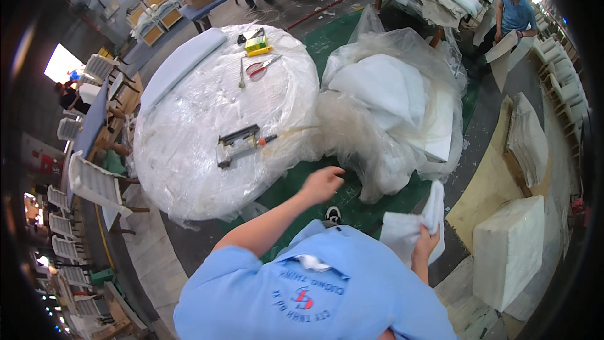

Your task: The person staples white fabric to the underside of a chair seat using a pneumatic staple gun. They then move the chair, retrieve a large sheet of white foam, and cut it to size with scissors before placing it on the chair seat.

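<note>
Right hand (425, 243): clenched on white foam piece (412, 226), long axis upright, off the table's right edge.
Left hand (322, 184): released, beside plastic bag (377, 145).
Table (189, 145): round, plastic-wrapped, staple gun (238, 145) near its front edge.
Floor (340, 204): green mat.

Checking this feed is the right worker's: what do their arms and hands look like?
Short light-blue shirt sleeves, forearms bare below them. The left hand and right hand wear no gloves; no watch or ring shows.

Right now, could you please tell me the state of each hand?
Left hand: loosely curled, empty, reaching toward the clear plastic bag.
Right hand: closed on a white padding piece.
</note>
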Demonstrator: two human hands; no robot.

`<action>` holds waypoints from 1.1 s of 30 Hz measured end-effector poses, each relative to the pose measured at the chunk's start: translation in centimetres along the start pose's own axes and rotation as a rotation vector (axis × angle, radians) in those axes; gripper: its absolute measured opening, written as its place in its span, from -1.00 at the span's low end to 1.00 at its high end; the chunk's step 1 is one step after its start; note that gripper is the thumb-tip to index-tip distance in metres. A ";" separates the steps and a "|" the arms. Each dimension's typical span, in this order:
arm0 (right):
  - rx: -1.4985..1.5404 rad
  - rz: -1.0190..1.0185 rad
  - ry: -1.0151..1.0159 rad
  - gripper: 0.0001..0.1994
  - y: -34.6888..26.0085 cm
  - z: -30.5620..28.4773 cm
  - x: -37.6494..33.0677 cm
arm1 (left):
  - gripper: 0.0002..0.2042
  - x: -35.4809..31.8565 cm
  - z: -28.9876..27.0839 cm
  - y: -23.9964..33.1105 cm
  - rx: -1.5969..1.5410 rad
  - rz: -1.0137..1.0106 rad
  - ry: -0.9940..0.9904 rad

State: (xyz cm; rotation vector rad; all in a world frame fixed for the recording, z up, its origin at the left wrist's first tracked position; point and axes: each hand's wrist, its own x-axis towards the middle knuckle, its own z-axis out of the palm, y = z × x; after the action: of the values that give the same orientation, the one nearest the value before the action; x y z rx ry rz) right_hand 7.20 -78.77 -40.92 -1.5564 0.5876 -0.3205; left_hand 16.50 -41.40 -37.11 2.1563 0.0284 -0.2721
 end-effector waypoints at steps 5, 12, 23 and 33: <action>-0.069 -0.015 -0.159 -0.57 -3.0 9.4 11.5 | -0.61 2.9 -11.0 -5.2 -0.299 -0.227 0.347; -0.102 0.011 -0.255 -0.46 -5.2 25.1 25.7 | -0.62 9.9 -19.7 -6.4 -0.140 -0.254 0.548; -0.558 -0.048 -0.529 -0.30 -0.7 52.3 45.1 | -0.51 39.7 -30.8 -10.9 0.811 -0.298 0.450; -0.786 0.076 -0.831 -0.03 4.7 56.8 45.4 | -0.88 42.2 -31.4 -12.9 1.093 -0.188 0.173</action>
State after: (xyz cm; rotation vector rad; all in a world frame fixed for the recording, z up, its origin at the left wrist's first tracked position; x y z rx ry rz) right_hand 74.51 -55.85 -56.99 -2.1955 0.0898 0.6853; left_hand 61.78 -11.88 -39.26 3.2702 0.2265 -0.2273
